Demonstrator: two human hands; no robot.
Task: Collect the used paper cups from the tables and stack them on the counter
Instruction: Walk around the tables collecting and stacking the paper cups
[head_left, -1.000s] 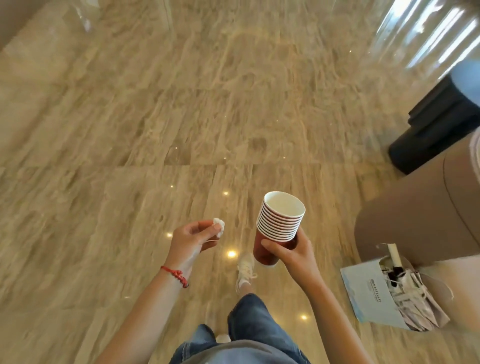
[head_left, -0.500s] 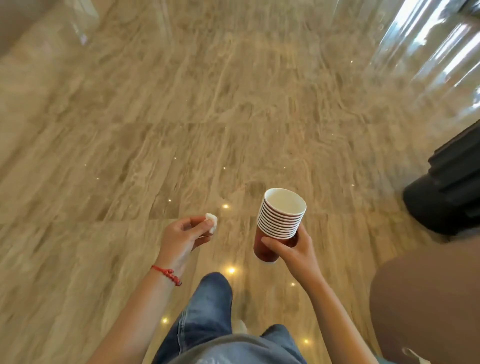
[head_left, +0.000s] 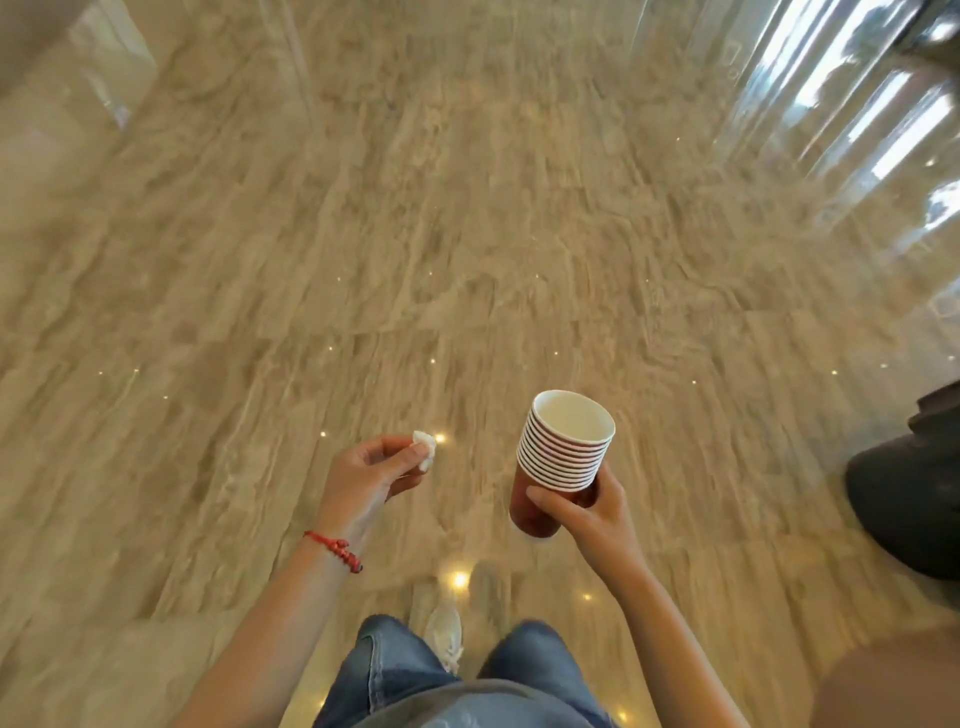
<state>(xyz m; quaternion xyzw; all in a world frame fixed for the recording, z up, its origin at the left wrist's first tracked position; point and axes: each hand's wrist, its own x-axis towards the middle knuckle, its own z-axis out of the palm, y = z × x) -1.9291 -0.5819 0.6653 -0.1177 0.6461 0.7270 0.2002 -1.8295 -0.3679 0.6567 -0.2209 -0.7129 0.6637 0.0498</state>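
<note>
A stack of several red paper cups (head_left: 563, 457) with white rims and a white inside is held upright in my right hand (head_left: 587, 512), which grips the lowest cup from the right side. My left hand (head_left: 369, 478), with a red string bracelet on the wrist, pinches a small crumpled white tissue (head_left: 425, 448) between thumb and fingers. Both hands hang over a polished beige marble floor (head_left: 415, 234). No table or counter is in view.
My legs in blue jeans (head_left: 410, 675) and one pale shoe (head_left: 444, 631) show at the bottom. A black rounded object (head_left: 909, 493) stands at the right edge, a brown rounded seat (head_left: 893, 686) at the bottom right. Bright window reflections lie on the floor at the top right.
I have walked forward over the floor. The brown seat and the black object slid toward the right edge, and the light blue box of papers left the view. Both hands kept their hold.
</note>
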